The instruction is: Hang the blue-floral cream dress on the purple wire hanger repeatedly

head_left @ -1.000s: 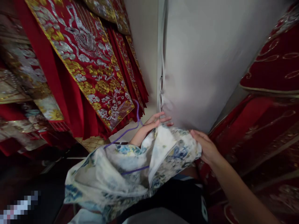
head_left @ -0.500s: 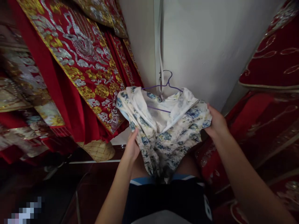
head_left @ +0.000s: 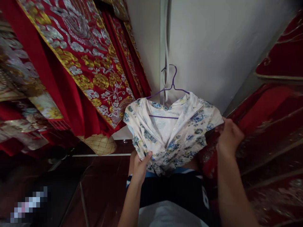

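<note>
A white garment with blue and yellow flowers (head_left: 175, 138) lies across my lap, its open neckline facing up. Inside its shoulders sits a purple wire hanger (head_left: 173, 85), the hook pointing away from me and the crossbar showing in the neck opening. At the garment's lower left side, my left hand (head_left: 142, 164) grips the cloth, thumb on top. My right hand (head_left: 229, 134) pinches the edge of the right sleeve and holds it out to the side.
Red clothing with gold and silver embroidery (head_left: 94, 63) hangs at the left. More red embroidered fabric (head_left: 272, 126) fills the right side. Ahead stands a pale wall (head_left: 201, 41) with a white cable (head_left: 166, 47) running down it. The floor (head_left: 106, 186) is dark red.
My right hand has moved outward to the right, drawing the sleeve out straighter. My left hand is lower on the garment's side. The garment looks flatter and its lower part more bunched.
</note>
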{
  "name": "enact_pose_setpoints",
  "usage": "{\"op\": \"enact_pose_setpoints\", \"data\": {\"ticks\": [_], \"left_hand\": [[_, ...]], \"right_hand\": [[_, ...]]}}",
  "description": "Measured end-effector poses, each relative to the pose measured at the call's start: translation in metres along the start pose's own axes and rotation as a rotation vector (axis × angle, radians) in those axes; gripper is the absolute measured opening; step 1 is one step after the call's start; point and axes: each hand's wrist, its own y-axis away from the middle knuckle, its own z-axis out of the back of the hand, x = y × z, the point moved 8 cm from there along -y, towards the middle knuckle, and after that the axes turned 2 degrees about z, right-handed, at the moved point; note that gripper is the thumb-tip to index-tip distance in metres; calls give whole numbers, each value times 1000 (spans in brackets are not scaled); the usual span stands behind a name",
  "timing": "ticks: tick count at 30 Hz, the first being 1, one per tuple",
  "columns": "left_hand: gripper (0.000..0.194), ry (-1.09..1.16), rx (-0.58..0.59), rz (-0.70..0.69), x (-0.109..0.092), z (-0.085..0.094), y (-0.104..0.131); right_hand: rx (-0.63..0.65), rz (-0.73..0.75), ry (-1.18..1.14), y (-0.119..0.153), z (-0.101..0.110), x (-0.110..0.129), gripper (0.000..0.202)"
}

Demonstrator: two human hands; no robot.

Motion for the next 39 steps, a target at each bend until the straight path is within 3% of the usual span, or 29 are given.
{"op": "enact_pose_setpoints", "data": {"ticks": [2,3,5,8,9,11,14,17,21,23,28,30,32,35,39], "left_hand": [[55,-27,8,-6,1,-8,7],[53,-31,13,-7,2,-12,10],[53,-25,30,3,6,-20,17],[52,-27,60,24,11,-30,23],[50,-30,69,21,11,-32,24],[46,-31,80,-5,9,-34,23],[40,-69,66,-42,7,-29,20],[44,-200,-43,-109,5,-15,18],[75,-356,-171,-485,-20,-11,30],[70,-455,-165,-649,-30,-22,38],[21,-666,211,-587,-9,-79,27],[6,-671,268,-640,-7,-94,25],[10,-700,308,-719,-7,-104,24],[15,-792,405,-722,-3,-111,20],[20,-949,524,-643,2,-108,15]], "right_hand": [[-110,59,55,24,20,-8,29],[-62,23,80,39,20,-16,28],[279,-196,100,74,-3,-41,32],[961,-443,103,144,-52,-57,41],[1105,-461,94,160,-63,-55,43],[1212,-428,67,173,-78,-46,45],[1203,-350,39,169,-86,-34,44],[1170,-336,47,163,-79,-27,41],[1134,-357,75,158,-68,-22,31],[1120,-370,73,157,-66,-19,27],[1193,-431,61,165,-71,-14,24],[1209,-448,59,168,-72,-14,25],[1143,-476,45,164,-72,-14,26],[921,-547,-61,141,-79,-11,29],[773,-537,-281,95,-125,18,23]]}}
